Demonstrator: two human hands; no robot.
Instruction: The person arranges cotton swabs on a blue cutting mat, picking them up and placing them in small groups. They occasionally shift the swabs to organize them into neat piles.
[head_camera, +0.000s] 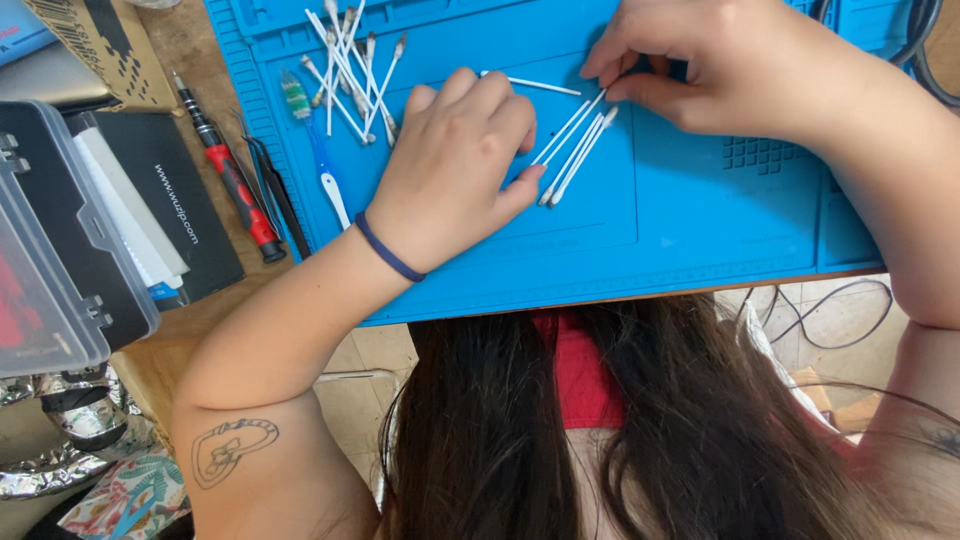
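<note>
Both hands line up cotton swabs (575, 145) on a blue silicone work mat (700, 220): left hand (455, 165) loosely curled, steadying their lower tips, right hand (715, 65) pinching the upper ends

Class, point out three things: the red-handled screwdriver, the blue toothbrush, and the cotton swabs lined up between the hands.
red-handled screwdriver (238, 190), head view, red grip.
blue toothbrush (322, 165), head view, blue handle.
lined-up cotton swabs (577, 148), head view, mid-sticks.

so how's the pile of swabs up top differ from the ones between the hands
The upper swabs lie crossed and scattered, untouched; the swabs between the hands lie nearly parallel, with the left hand and right hand touching them. The upper pile holds more. Both rest on the blue mat.
</note>
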